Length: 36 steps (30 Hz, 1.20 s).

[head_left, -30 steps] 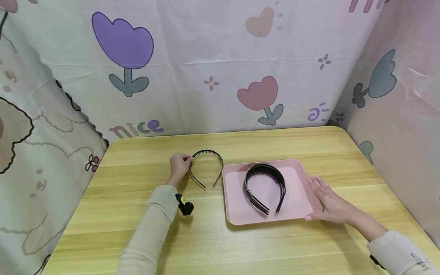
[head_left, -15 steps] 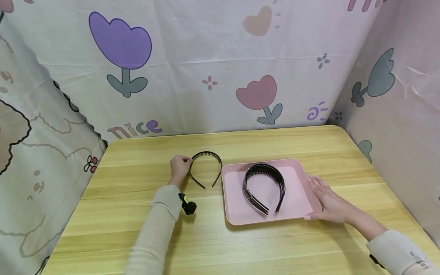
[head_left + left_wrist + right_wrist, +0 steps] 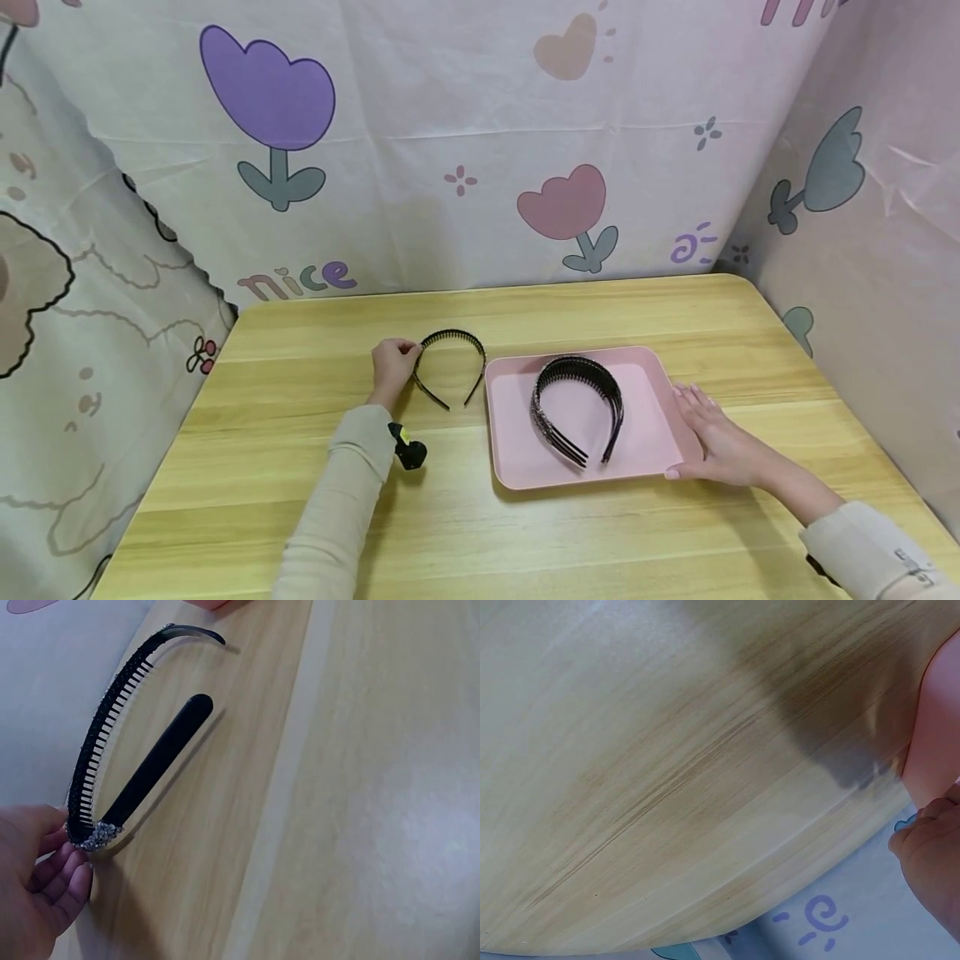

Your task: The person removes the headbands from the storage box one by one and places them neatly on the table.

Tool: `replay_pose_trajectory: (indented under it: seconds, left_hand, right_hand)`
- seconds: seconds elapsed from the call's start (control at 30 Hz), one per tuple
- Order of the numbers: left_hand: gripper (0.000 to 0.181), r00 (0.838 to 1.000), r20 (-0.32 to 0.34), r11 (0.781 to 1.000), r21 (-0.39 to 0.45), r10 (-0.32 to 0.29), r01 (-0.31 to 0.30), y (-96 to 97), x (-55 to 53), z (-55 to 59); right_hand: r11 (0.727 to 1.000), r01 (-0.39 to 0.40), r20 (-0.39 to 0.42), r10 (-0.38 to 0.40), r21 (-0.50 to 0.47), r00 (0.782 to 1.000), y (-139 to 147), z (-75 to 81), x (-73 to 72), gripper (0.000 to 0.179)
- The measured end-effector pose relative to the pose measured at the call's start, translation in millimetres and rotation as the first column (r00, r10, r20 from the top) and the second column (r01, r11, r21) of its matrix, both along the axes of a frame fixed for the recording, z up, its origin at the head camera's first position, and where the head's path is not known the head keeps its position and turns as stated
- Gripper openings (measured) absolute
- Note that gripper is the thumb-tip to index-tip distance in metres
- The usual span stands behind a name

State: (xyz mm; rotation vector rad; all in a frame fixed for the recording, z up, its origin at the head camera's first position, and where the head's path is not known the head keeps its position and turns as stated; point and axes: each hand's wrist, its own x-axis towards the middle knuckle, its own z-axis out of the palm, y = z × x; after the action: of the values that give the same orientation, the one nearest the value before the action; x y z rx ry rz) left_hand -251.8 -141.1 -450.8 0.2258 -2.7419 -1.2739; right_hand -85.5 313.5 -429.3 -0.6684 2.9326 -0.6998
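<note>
My left hand [image 3: 393, 367] pinches a black toothed headband [image 3: 452, 333] by its left side, left of the pink tray. Up close in the left wrist view, the headband [image 3: 97, 742] has comb teeth along its inner curve and sparkly silver stones near the fingers. My right hand [image 3: 716, 442] lies against the right end of the pink tray [image 3: 510, 467], fingers fairly straight along its outer wall and thumb at the near corner. Several black headbands [image 3: 576, 367] lie nested together inside the tray, with sparkly trim on their left side.
The wooden table [image 3: 570, 542] ends at a patterned cloth [image 3: 420, 125] hanging behind it, with more cloth at both sides. A black wrist camera [image 3: 409, 450] sticks out from the left sleeve [image 3: 337, 492], close above the table.
The view shifts slightly and comes back. My left forearm has moved a little to the right, while the pinched headband, the tray and my right hand stay practically in place.
</note>
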Motion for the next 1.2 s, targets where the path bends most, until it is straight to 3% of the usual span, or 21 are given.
replay_pose_trajectory:
  seconds: [0.13, 0.47, 0.73, 0.93, 1.2]
  left_hand:
    - [0.021, 1.0, -0.02, 1.0, 0.028, 0.001, 0.0, -1.6, 2.1, 0.2]
    - [0.021, 0.984, -0.176, 0.991, 0.131, 0.007, 0.016, 11.0, 13.5, 9.2]
    - [0.022, 0.985, -0.169, 0.967, 0.255, 0.032, 0.012, 34.4, 28.2, 19.6]
    - [0.023, 0.981, -0.195, 0.934, 0.355, 0.028, 0.044, 53.8, 40.8, 25.1]
    - [0.021, 0.965, -0.262, 0.919, 0.377, -0.016, 0.118, 76.3, 56.6, 27.1]
  right_hand:
    - [1.0, 0.008, 0.02, -0.008, -0.006, 1.0, -0.5, -0.1, -0.3, 0.111]
    - [1.0, -0.019, -0.022, 0.019, 0.005, 1.0, 1.1, -0.7, -1.3, 0.111]
    - [1.0, -0.014, -0.024, 0.014, 0.003, 1.0, 1.3, -3.5, -1.1, 0.111]
    - [1.0, -0.002, -0.002, 0.002, -0.001, 1.0, 0.7, -2.7, -0.5, 0.111]
    - [1.0, -0.008, -0.014, 0.008, 0.0, 1.0, -0.5, -2.7, -0.5, 0.11]
